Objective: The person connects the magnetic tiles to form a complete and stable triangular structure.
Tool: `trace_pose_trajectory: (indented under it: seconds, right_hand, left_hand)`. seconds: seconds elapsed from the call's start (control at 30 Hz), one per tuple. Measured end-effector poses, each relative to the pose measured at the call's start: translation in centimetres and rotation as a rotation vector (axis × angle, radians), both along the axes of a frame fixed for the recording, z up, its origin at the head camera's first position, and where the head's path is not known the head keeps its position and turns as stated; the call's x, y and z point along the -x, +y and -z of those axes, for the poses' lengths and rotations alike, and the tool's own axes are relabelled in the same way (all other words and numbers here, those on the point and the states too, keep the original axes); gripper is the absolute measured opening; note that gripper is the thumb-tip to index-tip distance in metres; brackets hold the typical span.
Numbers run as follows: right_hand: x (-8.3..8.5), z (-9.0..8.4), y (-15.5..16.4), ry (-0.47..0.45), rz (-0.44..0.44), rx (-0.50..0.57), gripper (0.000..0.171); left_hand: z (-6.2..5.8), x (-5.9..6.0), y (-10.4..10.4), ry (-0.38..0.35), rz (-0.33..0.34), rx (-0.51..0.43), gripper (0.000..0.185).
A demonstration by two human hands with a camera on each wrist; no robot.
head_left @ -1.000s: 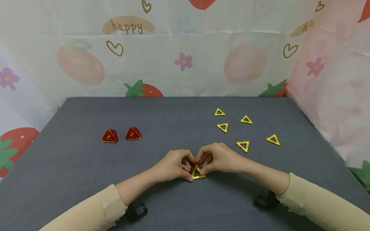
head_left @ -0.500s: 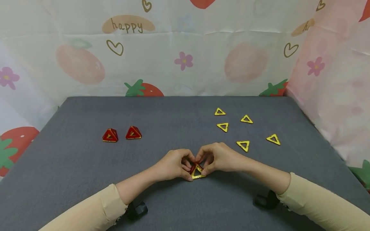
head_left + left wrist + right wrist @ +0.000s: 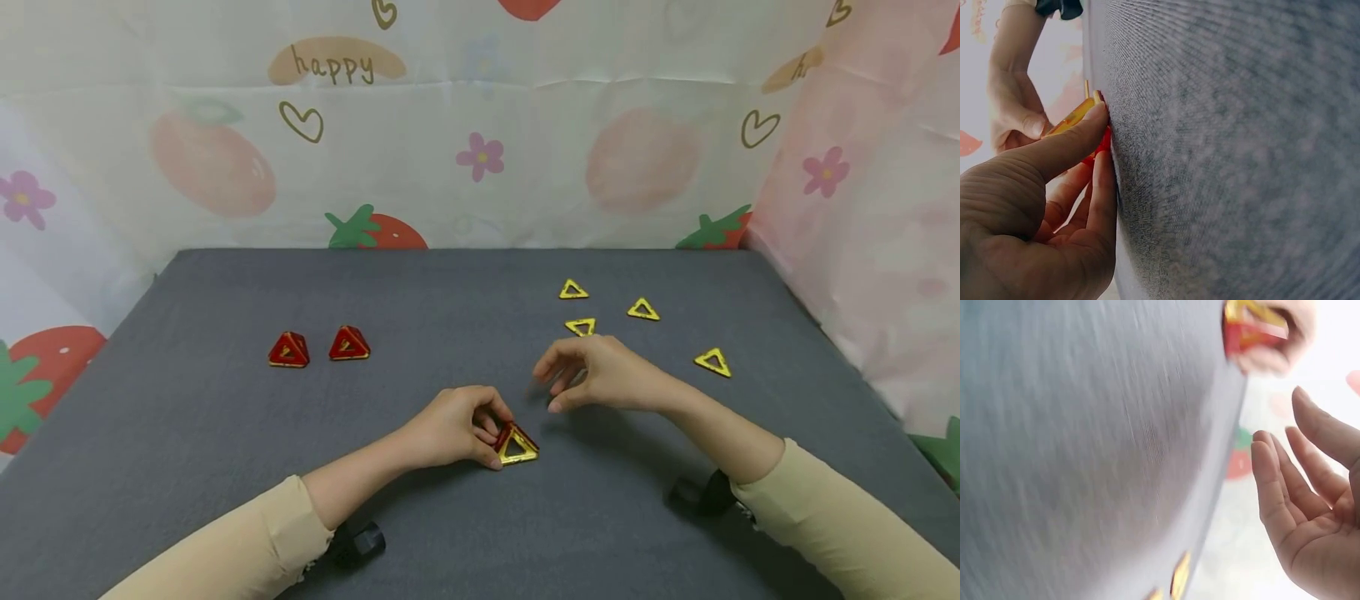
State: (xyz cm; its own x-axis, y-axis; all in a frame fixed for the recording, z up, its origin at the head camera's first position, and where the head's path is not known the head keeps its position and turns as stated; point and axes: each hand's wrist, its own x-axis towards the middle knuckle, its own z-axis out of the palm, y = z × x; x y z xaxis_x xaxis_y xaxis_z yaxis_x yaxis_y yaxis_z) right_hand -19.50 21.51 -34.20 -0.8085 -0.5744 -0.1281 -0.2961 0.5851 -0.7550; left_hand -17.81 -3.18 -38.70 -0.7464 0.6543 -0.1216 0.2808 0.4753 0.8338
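The red-and-yellow pyramid [image 3: 528,447] stands near the front centre of the desk [image 3: 187,417], one yellow frame facing the wearer. The left hand [image 3: 453,427] grips it from the side, fingers [image 3: 1102,194] and thumb closed on its edges. The right hand [image 3: 611,375] is clear of it and holds nothing, fingers loosely bent, thumb apart.

Handling: the part is probably light, stiff and smooth; the joined edges may separate under uneven pressure. Grip low, at opposite edges, with light force.

Four flat yellow triangles are visible beyond the right hand, the outermost [image 3: 723,364] well apart. Two red pyramids, left [image 3: 301,350] and right [image 3: 362,343], stand farther back.

The surface is matt grey, apparently woven cloth. A printed fabric backdrop [image 3: 525,208] encloses the area.
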Motion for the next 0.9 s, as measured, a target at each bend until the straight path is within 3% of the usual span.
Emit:
trace_pose_trajectory:
  seconds: [0.23, 0.43, 0.63, 0.9]
  right_hand:
    - [2.0, -0.6, 3.7, 0.033, 0.093, -0.028, 0.043]
    - [3.2, -0.2, 6.8, 0.041, 0.156, -0.125, 0.043]
    - [3.9, 0.5, 9.5, 0.002, 0.167, -0.197, 0.048]
    - [4.0, 1.0, 11.4, -0.061, 0.128, -0.213, 0.05]
  left_hand:
    - [0.0, -0.2, -0.1, 0.02, 0.006, -0.004, 0.045]
    - [0.0, -0.2, -0.2, 0.02, 0.012, -0.01, 0.045]
    - [0.0, -0.1, -0.3, 0.02, 0.012, -0.006, 0.044]
    - [0.0, 0.0, -0.3, 0.016, 0.021, -0.003, 0.044]
